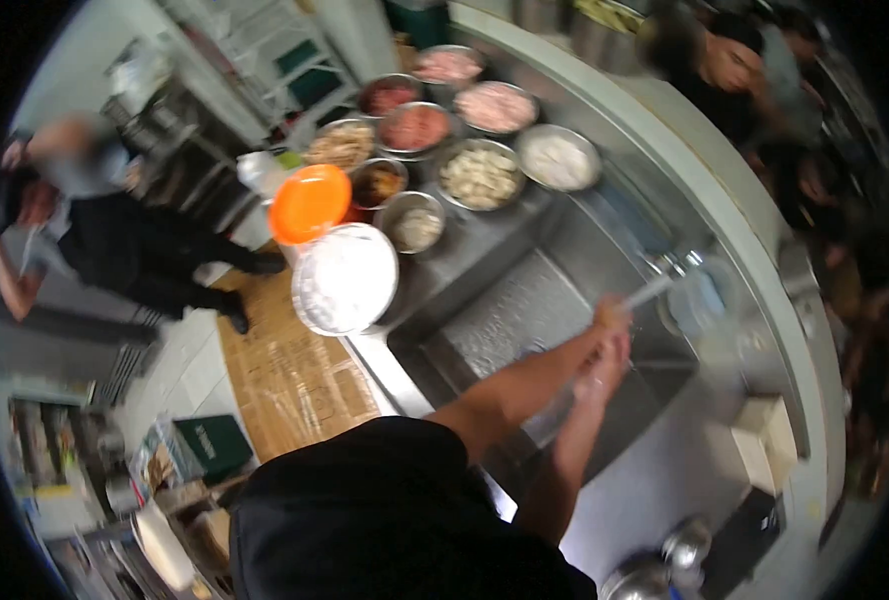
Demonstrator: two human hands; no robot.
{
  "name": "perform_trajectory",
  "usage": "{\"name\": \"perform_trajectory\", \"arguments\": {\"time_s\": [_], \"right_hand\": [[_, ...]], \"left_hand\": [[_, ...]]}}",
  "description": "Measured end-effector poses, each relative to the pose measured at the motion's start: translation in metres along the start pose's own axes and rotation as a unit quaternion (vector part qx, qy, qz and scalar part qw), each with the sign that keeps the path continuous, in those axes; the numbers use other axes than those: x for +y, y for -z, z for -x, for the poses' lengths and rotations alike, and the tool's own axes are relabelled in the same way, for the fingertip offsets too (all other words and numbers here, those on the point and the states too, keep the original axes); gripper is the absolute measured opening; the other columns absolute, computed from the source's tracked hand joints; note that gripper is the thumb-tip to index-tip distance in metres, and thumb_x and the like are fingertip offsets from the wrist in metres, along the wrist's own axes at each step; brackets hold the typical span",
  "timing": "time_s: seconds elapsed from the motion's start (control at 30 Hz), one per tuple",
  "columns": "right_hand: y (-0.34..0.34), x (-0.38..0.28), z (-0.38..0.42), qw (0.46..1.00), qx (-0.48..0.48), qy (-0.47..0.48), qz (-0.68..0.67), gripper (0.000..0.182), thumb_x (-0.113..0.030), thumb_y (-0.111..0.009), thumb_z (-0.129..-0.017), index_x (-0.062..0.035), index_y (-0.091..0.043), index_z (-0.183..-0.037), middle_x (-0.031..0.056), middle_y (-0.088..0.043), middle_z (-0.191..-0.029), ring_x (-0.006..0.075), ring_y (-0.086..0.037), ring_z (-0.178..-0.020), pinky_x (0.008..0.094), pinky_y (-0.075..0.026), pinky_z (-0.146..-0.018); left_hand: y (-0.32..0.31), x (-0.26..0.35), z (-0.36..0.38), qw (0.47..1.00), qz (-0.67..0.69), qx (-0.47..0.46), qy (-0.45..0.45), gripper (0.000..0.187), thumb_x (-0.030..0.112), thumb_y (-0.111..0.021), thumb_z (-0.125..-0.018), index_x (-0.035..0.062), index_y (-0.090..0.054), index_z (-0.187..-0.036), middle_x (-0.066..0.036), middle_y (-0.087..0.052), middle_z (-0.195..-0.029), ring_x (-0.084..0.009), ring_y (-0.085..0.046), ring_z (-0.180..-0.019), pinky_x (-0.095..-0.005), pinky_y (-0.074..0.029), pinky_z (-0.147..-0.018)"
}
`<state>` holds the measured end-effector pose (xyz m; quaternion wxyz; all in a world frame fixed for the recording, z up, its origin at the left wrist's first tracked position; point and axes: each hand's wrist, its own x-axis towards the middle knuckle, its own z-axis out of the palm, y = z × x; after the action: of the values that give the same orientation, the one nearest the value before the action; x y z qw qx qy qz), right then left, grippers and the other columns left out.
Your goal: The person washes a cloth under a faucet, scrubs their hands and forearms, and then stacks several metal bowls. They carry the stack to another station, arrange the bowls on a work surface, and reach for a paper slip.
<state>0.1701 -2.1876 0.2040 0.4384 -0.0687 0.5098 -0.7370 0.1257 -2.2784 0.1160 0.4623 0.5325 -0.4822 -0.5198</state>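
Note:
My left hand and my right hand are together over a steel sink, just below the end of the tap. They touch each other, palms close, and look wet. Motion blur smears the fingers, so I cannot make out how they are bent or whether anything small lies between them. Below, water wets the bottom of the basin.
Steel bowls of raw meat and pale chunks crowd the counter left of the sink. An orange lid and a white tub stand nearer. One person stands at left; others are beyond the partition.

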Motion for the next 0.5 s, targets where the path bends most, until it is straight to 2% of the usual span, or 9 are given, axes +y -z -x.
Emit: {"name": "perform_trajectory", "arguments": {"time_s": [0.03,0.1,0.13,0.2,0.3,0.33,0.37,0.43,0.5], "right_hand": [[-0.016,-0.005,0.013,0.999,-0.016,0.010,-0.051,0.050,0.002,-0.059,-0.077,-0.0098,-0.044,-0.123,0.0070,-0.052,-0.103,0.0162,-0.056,-0.084,0.0282,-0.048,-0.070],[-0.036,-0.018,0.018,0.994,0.040,-0.052,-0.090,0.069,0.003,-0.061,-0.075,-0.0136,-0.028,-0.133,0.0106,-0.049,-0.107,0.0243,-0.058,-0.079,0.0322,-0.051,-0.067],[-0.034,-0.024,0.008,0.997,-0.029,-0.041,-0.058,0.072,-0.004,-0.063,-0.077,-0.0150,-0.023,-0.135,0.0123,-0.046,-0.111,0.0275,-0.058,-0.079,0.0341,-0.051,-0.066],[-0.048,-0.041,-0.017,0.999,0.028,-0.029,0.032,0.055,-0.013,-0.065,-0.077,-0.0137,-0.038,-0.125,0.0124,-0.051,-0.102,0.0238,-0.057,-0.078,0.0330,-0.050,-0.064],[-0.030,-0.014,-0.092,0.994,0.051,-0.100,-0.007,0.022,-0.019,-0.066,-0.077,-0.0086,-0.054,-0.092,0.0072,-0.055,-0.083,0.0173,-0.055,-0.073,0.0306,-0.047,-0.055],[-0.036,-0.018,-0.103,0.991,0.065,-0.114,0.040,0.017,-0.019,-0.066,-0.077,-0.0083,-0.055,-0.082,0.0052,-0.055,-0.078,0.0159,-0.055,-0.072,0.0308,-0.046,-0.053],[-0.035,-0.015,-0.125,0.990,0.067,-0.114,0.039,0.017,-0.019,-0.066,-0.077,-0.0083,-0.055,-0.082,0.0052,-0.055,-0.078,0.0159,-0.055,-0.072,0.0308,-0.046,-0.053],[-0.027,0.004,-0.172,0.970,0.111,-0.021,0.216,0.022,-0.021,-0.066,-0.077,-0.0042,-0.056,-0.087,0.0061,-0.058,-0.081,0.0182,-0.056,-0.071,0.0316,-0.047,-0.055],[-0.051,0.002,-0.160,0.990,0.105,-0.014,0.097,0.024,-0.022,-0.065,-0.077,-0.0032,-0.057,-0.090,0.0076,-0.059,-0.082,0.0191,-0.058,-0.068,0.0310,-0.048,-0.055]], "left_hand": [[-0.004,-0.003,-0.010,0.955,-0.114,0.094,-0.258,0.016,0.020,-0.063,-0.069,0.0059,-0.061,-0.076,-0.012,-0.057,-0.059,-0.0278,-0.057,-0.055,-0.0380,-0.045,-0.054],[-0.001,0.008,-0.026,0.978,-0.083,-0.099,-0.166,0.017,0.020,-0.060,-0.071,0.0040,-0.058,-0.070,-0.016,-0.056,-0.060,-0.0264,-0.056,-0.054,-0.0383,-0.043,-0.051],[0.007,0.032,-0.013,0.976,-0.070,-0.128,-0.162,0.017,0.020,-0.060,-0.071,0.0040,-0.058,-0.070,-0.016,-0.056,-0.060,-0.0264,-0.056,-0.054,-0.0383,-0.043,-0.051],[0.026,0.073,-0.001,0.974,-0.066,-0.210,0.057,0.025,0.026,-0.054,-0.079,0.0029,-0.062,-0.075,-0.012,-0.060,-0.063,-0.0209,-0.058,-0.059,-0.0353,-0.044,-0.054],[0.038,0.028,-0.023,0.972,-0.016,-0.233,-0.031,0.027,0.027,-0.053,-0.081,0.0031,-0.064,-0.086,-0.009,-0.061,-0.070,-0.0179,-0.059,-0.067,-0.0307,-0.046,-0.062],[0.051,0.045,-0.019,0.955,0.122,-0.249,0.107,0.029,0.029,-0.054,-0.082,0.0041,-0.061,-0.095,-0.010,-0.061,-0.080,-0.0181,-0.059,-0.072,-0.0300,-0.046,-0.066],[0.059,0.062,-0.010,0.902,0.254,-0.252,0.242,0.034,0.030,-0.055,-0.083,0.0050,-0.058,-0.105,-0.011,-0.061,-0.090,-0.0182,-0.059,-0.077,-0.0293,-0.046,-0.070],[0.068,0.097,0.029,0.916,0.264,-0.222,0.207,0.037,0.030,-0.053,-0.085,0.0063,-0.053,-0.113,-0.011,-0.059,-0.098,-0.0211,-0.060,-0.081,-0.0303,-0.047,-0.071],[0.080,0.112,0.048,0.929,0.269,-0.188,0.172,0.042,0.031,-0.050,-0.087,0.0075,-0.047,-0.121,-0.011,-0.056,-0.107,-0.0239,-0.060,-0.085,-0.0313,-0.049,-0.072]]}}
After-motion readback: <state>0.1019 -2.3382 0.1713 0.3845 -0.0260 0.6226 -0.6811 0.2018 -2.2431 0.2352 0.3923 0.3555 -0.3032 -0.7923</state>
